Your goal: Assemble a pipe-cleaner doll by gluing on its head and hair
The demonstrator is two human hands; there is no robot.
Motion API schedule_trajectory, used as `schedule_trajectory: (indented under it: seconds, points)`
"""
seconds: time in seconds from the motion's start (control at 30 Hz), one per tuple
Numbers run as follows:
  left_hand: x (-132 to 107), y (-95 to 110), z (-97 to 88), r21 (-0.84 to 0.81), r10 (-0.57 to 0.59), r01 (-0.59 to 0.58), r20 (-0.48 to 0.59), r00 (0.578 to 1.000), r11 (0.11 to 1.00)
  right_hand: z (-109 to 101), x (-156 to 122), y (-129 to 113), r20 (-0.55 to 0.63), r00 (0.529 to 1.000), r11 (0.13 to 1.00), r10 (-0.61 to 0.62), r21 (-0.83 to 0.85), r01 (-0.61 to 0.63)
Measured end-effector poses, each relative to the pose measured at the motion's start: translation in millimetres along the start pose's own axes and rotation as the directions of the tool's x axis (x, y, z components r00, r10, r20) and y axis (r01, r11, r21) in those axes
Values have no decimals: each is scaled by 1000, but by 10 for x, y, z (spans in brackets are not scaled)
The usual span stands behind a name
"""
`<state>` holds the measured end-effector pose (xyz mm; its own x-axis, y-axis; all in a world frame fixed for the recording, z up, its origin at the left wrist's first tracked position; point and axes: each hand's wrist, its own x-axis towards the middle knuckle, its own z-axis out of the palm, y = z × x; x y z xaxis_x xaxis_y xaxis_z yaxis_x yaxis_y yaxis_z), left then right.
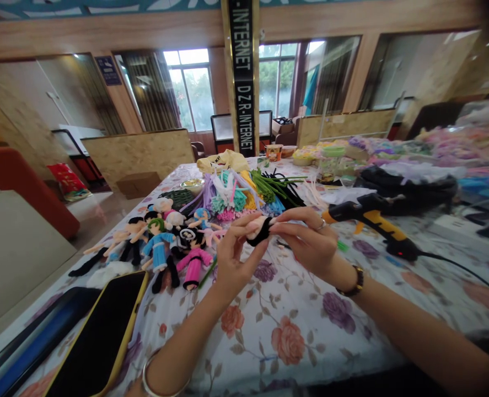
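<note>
Flowered cloth covers the bench, with windows far behind. Both hands hold one small black and cream fuzzy piece up over the bench middle. It lies sideways between them. The left hand pinches it from below and the right hand from the side. Little dolls lie left, a glue gun right, a phone near the edge.

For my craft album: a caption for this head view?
Both hands, left hand and right hand, pinch a small doll head above the floral tablecloth.
</note>
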<state>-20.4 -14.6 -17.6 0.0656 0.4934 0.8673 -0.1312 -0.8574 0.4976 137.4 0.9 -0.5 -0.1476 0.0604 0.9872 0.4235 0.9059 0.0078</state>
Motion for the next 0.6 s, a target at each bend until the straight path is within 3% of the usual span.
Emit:
schedule_trajectory:
  seconds: [0.2,0.33,0.43,0.6]
  points:
    - [1,-2,-13,86,104,-102,-26,994,991,25,46,-81,-35,997,995,62,74,-59]
    - [2,1,-19,145,142,-133,-58,988,980,53,99,-119,-11,968,942,251,233,-242]
    - [4,-3,-17,191,176,-158,-81,981,969,82,114,-114,104,903,803,417,423,-419]
    - [13,-2,-16,214,201,-180,-81,976,960,121,111,-80,301,793,531,530,611,-587]
